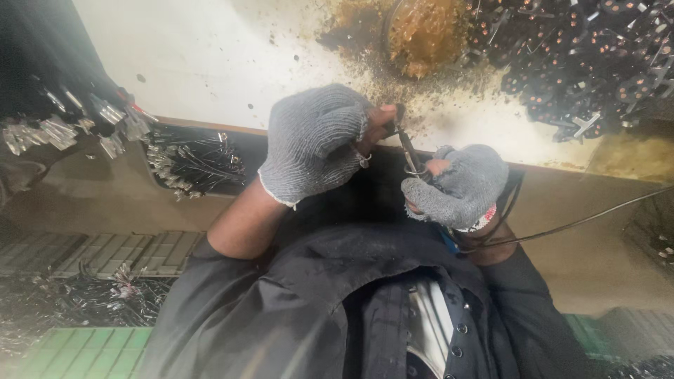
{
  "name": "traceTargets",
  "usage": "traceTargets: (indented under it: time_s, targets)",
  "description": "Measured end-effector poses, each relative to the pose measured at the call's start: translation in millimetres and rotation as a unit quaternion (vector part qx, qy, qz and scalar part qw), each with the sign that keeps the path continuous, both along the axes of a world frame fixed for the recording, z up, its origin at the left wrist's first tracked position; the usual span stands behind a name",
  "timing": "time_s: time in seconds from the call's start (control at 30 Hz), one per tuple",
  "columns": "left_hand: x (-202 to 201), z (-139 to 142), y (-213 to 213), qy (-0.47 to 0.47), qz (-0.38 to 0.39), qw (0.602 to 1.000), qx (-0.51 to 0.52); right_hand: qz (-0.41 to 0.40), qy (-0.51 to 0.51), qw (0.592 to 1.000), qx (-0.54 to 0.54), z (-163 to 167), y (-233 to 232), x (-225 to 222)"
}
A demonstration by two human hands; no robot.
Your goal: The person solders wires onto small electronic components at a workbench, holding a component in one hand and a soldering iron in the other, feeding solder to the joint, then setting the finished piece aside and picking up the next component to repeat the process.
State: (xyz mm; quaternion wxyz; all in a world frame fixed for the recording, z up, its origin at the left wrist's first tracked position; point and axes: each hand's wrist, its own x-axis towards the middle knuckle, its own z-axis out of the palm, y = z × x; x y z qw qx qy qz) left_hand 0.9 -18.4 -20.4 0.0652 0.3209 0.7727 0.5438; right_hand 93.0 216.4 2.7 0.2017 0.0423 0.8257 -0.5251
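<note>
My left hand (pixel 316 140), in a grey knit glove with bare fingertips, pinches a small dark piece (pixel 399 111) between thumb and forefinger above the table's front edge. Just to its right my right hand (pixel 460 188), in the same kind of glove, grips a thin dark rod-like tool (pixel 409 154) whose tip points up at that piece. A black cable (pixel 562 228) trails from the right hand toward the right. Whether tip and piece touch I cannot tell.
The white tabletop (pixel 210 63) carries a brown, crusty stain (pixel 414 35) straight ahead. A heap of dark parts with copper ends (pixel 583 63) fills the far right. Bundles of wires with metal terminals (pixel 189 161) hang at the left. Green tiled floor (pixel 91 351) lies below.
</note>
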Motion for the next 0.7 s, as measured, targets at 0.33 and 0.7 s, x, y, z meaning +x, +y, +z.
traceTargets:
  time_s: [0.33,0.7]
  targets:
    - [-5,10,-3,0.048,0.004,0.996,-0.081,0.014,0.017,1.000,0.019,0,3,2]
    - [-15,29,11,0.057,0.054,0.995,-0.055,0.128,0.112,0.960,0.221,-4,4,2]
